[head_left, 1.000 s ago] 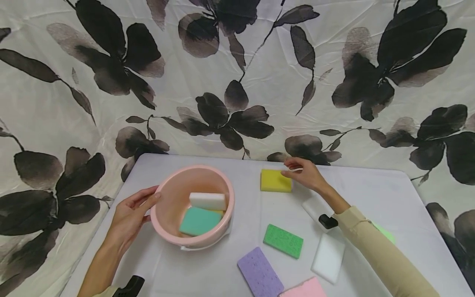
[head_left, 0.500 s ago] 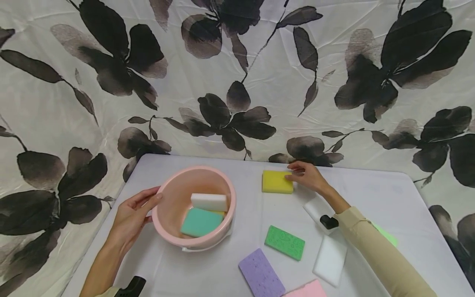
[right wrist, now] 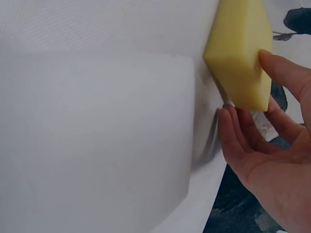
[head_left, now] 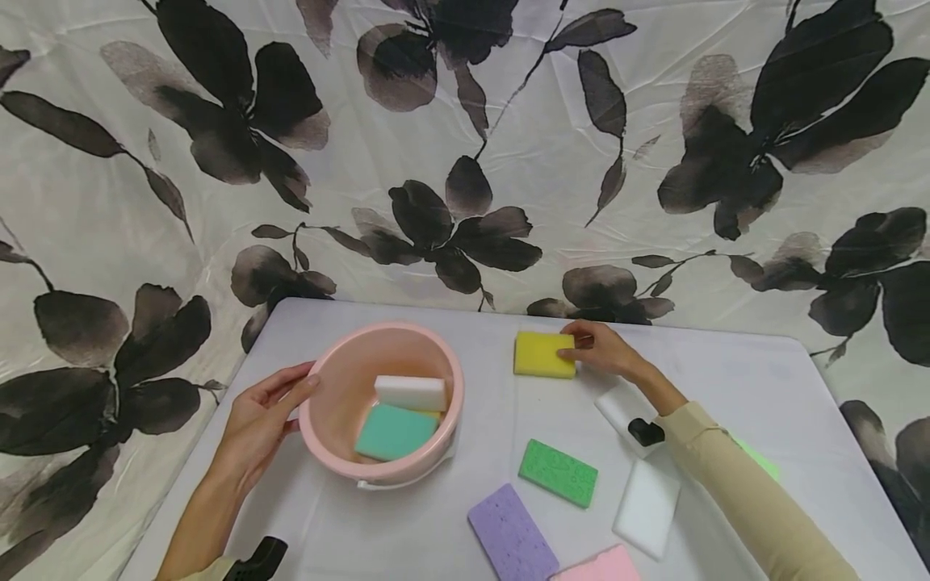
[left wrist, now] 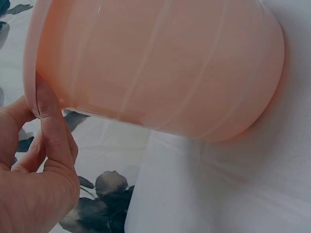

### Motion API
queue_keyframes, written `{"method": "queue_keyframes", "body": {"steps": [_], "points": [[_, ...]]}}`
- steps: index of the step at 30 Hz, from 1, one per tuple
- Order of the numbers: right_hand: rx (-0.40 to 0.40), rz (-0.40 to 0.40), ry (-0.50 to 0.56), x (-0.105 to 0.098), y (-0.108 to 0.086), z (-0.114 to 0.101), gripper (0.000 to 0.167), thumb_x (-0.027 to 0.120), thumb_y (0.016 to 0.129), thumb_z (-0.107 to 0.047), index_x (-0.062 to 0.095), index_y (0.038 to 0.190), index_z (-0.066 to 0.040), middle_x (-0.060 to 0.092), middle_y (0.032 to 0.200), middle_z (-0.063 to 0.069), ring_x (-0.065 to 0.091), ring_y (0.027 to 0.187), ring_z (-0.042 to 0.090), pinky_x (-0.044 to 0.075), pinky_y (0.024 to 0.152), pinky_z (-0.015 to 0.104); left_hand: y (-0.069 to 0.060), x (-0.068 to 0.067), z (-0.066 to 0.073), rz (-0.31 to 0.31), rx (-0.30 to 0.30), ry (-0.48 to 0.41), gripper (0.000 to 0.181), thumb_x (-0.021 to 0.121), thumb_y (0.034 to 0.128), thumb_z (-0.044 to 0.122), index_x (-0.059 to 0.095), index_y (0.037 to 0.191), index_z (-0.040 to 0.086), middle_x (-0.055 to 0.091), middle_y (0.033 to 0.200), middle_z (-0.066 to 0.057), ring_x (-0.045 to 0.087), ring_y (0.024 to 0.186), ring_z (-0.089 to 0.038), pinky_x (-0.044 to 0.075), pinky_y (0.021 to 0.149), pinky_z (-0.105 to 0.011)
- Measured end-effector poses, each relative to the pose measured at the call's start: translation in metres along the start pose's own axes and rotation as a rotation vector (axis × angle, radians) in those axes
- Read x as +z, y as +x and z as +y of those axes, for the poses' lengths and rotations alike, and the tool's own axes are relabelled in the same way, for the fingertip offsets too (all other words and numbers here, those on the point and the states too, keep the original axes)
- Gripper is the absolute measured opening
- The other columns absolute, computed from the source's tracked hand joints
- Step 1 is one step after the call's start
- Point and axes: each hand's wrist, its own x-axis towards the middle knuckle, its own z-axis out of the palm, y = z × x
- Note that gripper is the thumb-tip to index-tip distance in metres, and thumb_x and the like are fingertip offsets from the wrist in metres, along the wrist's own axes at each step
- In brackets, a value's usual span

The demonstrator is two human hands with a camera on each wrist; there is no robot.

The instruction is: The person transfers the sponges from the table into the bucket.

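A pink bucket (head_left: 387,326) stands tilted toward the viewer on the left of the table. My left hand (head_left: 256,424) grips its rim, thumb and fingers on opposite sides of the lip; the left wrist view shows the bucket wall (left wrist: 160,63) beside that hand (left wrist: 41,184). Inside lie a white block (head_left: 410,393) and a teal sponge (head_left: 395,432), partly covering something yellow. Near the back edge, my right hand (head_left: 606,351) pinches the right end of a yellow sponge (head_left: 538,355). In the right wrist view the thumb presses the sponge's face (right wrist: 235,53), fingertips beneath it.
Right of the bucket lie a green sponge (head_left: 558,473), a purple sponge (head_left: 513,530), a pink sponge (head_left: 603,565) and a white block (head_left: 647,508). Another white block (head_left: 616,407) and a lime-green piece (head_left: 759,458) are partly hidden by the right arm. Floral fabric (head_left: 450,234) hangs behind the table.
My right hand has come down onto the yellow sponge's right end, the thumb now over its face and the fingers behind. The left hand keeps its grip on the bucket rim.
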Motion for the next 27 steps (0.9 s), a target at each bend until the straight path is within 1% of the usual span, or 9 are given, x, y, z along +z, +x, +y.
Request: {"method": "queue_keyframes", "body": {"steps": [5,8,11,14,16,19,23,25,27], "points": [[-0.017,-0.029,0.032,-0.007,-0.005,-0.007,0.039,0.077,0.093,-0.012,0.061,0.125,0.005,0.062,0.127,0.025,0.064,0.116,0.040,0.051,0.103,0.049,0.002,0.001,0.001,-0.003,0.001,0.001,0.062,0.078,0.0921,0.037,0.058,0.142,0.006,0.071,0.111,0.018,0.069,0.098,-0.002,0.061,0.075,-0.023],[-0.045,-0.047,0.049,-0.011,-0.008,-0.011,0.035,0.076,0.094,-0.011,0.064,0.123,0.005,0.064,0.124,0.024,0.067,0.111,0.038,0.056,0.095,0.038,0.002,0.000,0.001,-0.001,0.006,0.008,0.062,0.078,0.0922,0.037,0.059,0.141,0.006,0.070,0.110,0.019,0.069,0.097,-0.001,0.060,0.075,-0.023],[-0.060,-0.053,0.061,-0.014,-0.010,-0.015,0.032,0.076,0.094,-0.010,0.067,0.121,0.004,0.065,0.122,0.023,0.068,0.107,0.036,0.055,0.086,0.026,0.002,0.000,0.001,-0.010,0.017,-0.014,0.057,0.078,0.0926,0.035,0.060,0.139,0.007,0.071,0.110,0.018,0.069,0.097,-0.001,0.061,0.074,-0.023],[-0.080,-0.041,0.064,-0.017,-0.014,-0.020,0.032,0.078,0.093,-0.010,0.068,0.120,0.004,0.066,0.121,0.022,0.068,0.105,0.035,0.054,0.083,0.021,0.002,-0.001,0.000,-0.030,0.032,-0.060,0.049,0.078,0.0933,0.029,0.063,0.135,0.008,0.072,0.111,0.015,0.070,0.097,-0.002,0.061,0.072,-0.023],[-0.086,-0.027,0.057,-0.017,-0.016,-0.024,0.031,0.079,0.092,-0.009,0.069,0.119,0.003,0.066,0.121,0.021,0.068,0.106,0.034,0.053,0.086,0.022,0.001,-0.001,0.000,-0.041,0.038,-0.083,0.045,0.078,0.0937,0.026,0.064,0.133,0.009,0.072,0.112,0.014,0.070,0.097,-0.003,0.061,0.071,-0.024],[-0.095,-0.006,0.049,-0.018,-0.019,-0.028,0.031,0.081,0.090,-0.010,0.071,0.117,0.001,0.068,0.120,0.019,0.068,0.106,0.034,0.054,0.090,0.028,0.000,-0.001,0.000,-0.045,0.036,-0.092,0.044,0.078,0.0937,0.025,0.065,0.133,0.009,0.073,0.112,0.014,0.070,0.097,-0.003,0.061,0.071,-0.024],[-0.105,0.022,0.042,-0.020,-0.022,-0.036,0.031,0.083,0.087,-0.011,0.073,0.115,-0.001,0.070,0.117,0.016,0.069,0.104,0.030,0.054,0.093,0.036,-0.001,-0.001,0.000,-0.036,0.027,-0.069,0.049,0.078,0.0933,0.028,0.063,0.135,0.009,0.072,0.111,0.015,0.069,0.097,-0.003,0.061,0.071,-0.023],[-0.113,0.034,0.037,-0.021,-0.024,-0.040,0.031,0.084,0.087,-0.012,0.073,0.114,-0.001,0.071,0.115,0.015,0.068,0.103,0.029,0.054,0.093,0.036,-0.001,-0.001,0.001,-0.032,0.023,-0.058,0.050,0.078,0.0931,0.029,0.063,0.136,0.009,0.072,0.111,0.016,0.069,0.097,-0.002,0.061,0.071,-0.023],[-0.122,0.045,0.030,-0.022,-0.026,-0.045,0.031,0.084,0.087,-0.013,0.074,0.114,-0.001,0.071,0.113,0.014,0.067,0.101,0.027,0.054,0.091,0.032,-0.001,-0.001,0.000,-0.033,0.022,-0.057,0.050,0.078,0.0931,0.029,0.063,0.136,0.009,0.072,0.111,0.016,0.069,0.097,-0.002,0.061,0.071,-0.023]]}}
